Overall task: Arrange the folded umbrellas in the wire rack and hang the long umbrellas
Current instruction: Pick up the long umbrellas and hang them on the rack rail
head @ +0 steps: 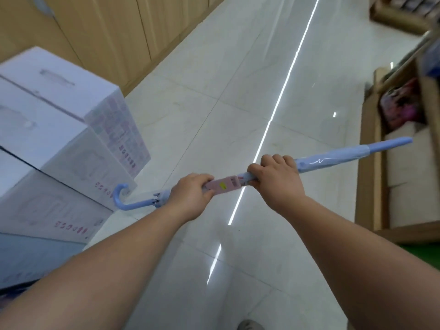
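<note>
A long light-blue umbrella [333,158] lies almost level across the middle of the view, above the floor. Its hooked handle [122,198] points left and its tip [404,141] points right. A pink tag [223,185] wraps the middle of the shaft. My left hand [190,198] grips the shaft just left of the tag. My right hand [276,179] grips it just right of the tag. No wire rack or hanging rail is clearly visible.
White cartons [54,144] are stacked at the left, close to the umbrella's handle. A wooden shelf unit [378,163] with goods stands at the right, near the tip. Pale glossy floor tiles [214,115] run ahead between them. Wooden panels [114,32] line the far left.
</note>
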Action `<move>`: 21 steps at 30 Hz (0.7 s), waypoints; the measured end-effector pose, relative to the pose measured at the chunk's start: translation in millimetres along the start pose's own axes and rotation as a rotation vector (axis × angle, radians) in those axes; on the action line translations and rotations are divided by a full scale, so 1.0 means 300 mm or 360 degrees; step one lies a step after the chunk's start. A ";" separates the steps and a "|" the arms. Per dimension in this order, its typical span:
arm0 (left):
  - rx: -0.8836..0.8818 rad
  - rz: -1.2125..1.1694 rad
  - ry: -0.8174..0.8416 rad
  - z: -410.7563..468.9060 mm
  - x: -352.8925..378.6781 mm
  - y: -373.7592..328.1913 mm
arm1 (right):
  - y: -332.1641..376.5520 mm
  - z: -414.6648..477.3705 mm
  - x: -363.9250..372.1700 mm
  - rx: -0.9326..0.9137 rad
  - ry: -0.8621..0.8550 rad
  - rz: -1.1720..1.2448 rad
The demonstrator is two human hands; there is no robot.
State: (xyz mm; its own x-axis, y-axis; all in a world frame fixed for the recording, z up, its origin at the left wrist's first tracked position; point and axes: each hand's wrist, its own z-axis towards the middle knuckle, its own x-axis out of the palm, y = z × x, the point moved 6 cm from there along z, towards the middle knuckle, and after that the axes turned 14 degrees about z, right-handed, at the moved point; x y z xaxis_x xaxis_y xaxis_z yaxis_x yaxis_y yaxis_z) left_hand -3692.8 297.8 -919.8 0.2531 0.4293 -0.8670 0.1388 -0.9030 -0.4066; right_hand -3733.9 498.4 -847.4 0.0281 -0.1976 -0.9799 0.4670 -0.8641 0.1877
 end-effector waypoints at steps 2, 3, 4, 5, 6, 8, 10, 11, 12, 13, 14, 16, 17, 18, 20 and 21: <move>0.0032 -0.0028 0.0032 -0.073 -0.149 -0.104 | 0.011 -0.031 -0.199 0.0035 0.0007 0.0014; 0.0045 -0.0044 0.0048 -0.113 -0.228 -0.157 | 0.016 -0.049 -0.302 0.0065 0.0031 0.0032; 0.0049 -0.0064 0.0061 -0.159 -0.311 -0.213 | 0.023 -0.068 -0.406 0.0098 0.0053 0.0048; 0.0046 -0.0084 0.0068 -0.207 -0.400 -0.269 | 0.030 -0.083 -0.514 0.0131 0.0064 0.0061; 0.0051 -0.0090 0.0067 -0.256 -0.491 -0.329 | 0.035 -0.101 -0.621 0.0169 0.0064 0.0080; 0.0087 -0.0068 0.0016 -0.361 -0.680 -0.454 | 0.049 -0.135 -0.831 0.0230 0.0047 0.0135; 0.0120 -0.0053 -0.0087 -0.470 -0.880 -0.569 | 0.072 -0.162 -1.030 0.0271 0.0029 0.0182; 0.0129 -0.0042 -0.0148 -0.524 -0.979 -0.618 | 0.091 -0.174 -1.123 0.0291 0.0027 0.0219; 0.0125 -0.0020 -0.0204 -0.576 -1.074 -0.661 | 0.113 -0.187 -1.212 0.0312 0.0025 0.0271; 0.0112 0.0015 -0.0256 -0.623 -1.166 -0.698 | 0.137 -0.196 -1.294 0.0330 0.0019 0.0326; 0.0082 0.0058 -0.0302 -0.670 -1.252 -0.727 | 0.164 -0.204 -1.368 0.0347 0.0019 0.0375; 0.0010 0.0135 -0.0439 -0.762 -1.414 -0.766 | 0.225 -0.216 -1.495 0.0377 0.0011 0.0461; -0.0018 0.0169 -0.0548 -0.810 -1.489 -0.775 | 0.258 -0.219 -1.549 0.0385 -0.0010 0.0515; -0.0052 0.0199 -0.0676 -0.859 -1.559 -0.776 | 0.294 -0.221 -1.597 0.0385 -0.0038 0.0573; -0.0171 0.0201 -0.0925 -0.964 -1.676 -0.760 | 0.375 -0.222 -1.678 0.0373 -0.0100 0.0677; -0.0242 0.0170 -0.1020 -1.020 -1.723 -0.748 | 0.419 -0.224 -1.711 0.0365 -0.0144 0.0729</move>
State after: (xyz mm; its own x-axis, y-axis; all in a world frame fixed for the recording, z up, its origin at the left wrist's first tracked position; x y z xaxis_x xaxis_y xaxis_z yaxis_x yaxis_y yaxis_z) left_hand -3561.9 283.9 -292.3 -0.3398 0.2001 -0.9190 0.2901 -0.9071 -0.3048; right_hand -3630.2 522.3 -325.5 0.1030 -0.6096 -0.7860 0.2191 -0.7569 0.6157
